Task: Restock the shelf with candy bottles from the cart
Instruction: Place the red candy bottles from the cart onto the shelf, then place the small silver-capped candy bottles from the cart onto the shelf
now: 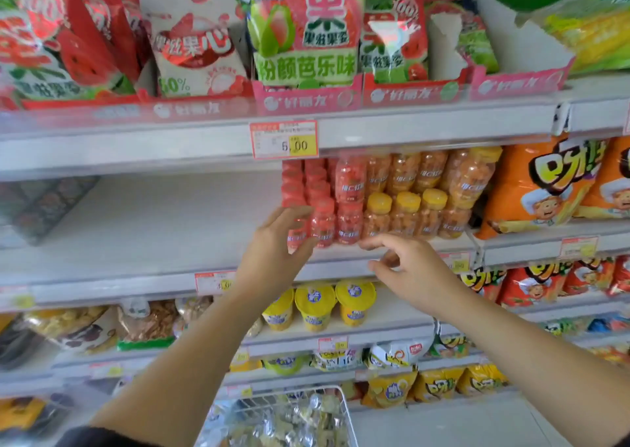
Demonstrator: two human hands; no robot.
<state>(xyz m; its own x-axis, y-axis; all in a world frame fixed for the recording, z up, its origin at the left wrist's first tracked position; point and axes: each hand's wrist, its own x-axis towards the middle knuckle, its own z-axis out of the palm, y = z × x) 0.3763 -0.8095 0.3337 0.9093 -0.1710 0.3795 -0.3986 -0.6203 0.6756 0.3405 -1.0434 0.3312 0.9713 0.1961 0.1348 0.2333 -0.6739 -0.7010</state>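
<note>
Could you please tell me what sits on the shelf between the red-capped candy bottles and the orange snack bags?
Yellow-capped candy bottles, stacked in two layers, fill that stretch, as the head view shows.

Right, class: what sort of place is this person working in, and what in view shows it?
Most likely a supermarket or convenience-store snack aisle: tiered white shelves carry price tags on their front edges, candy bottles and snack bags stand in rows facing out, and a wire cart sits below.
</note>
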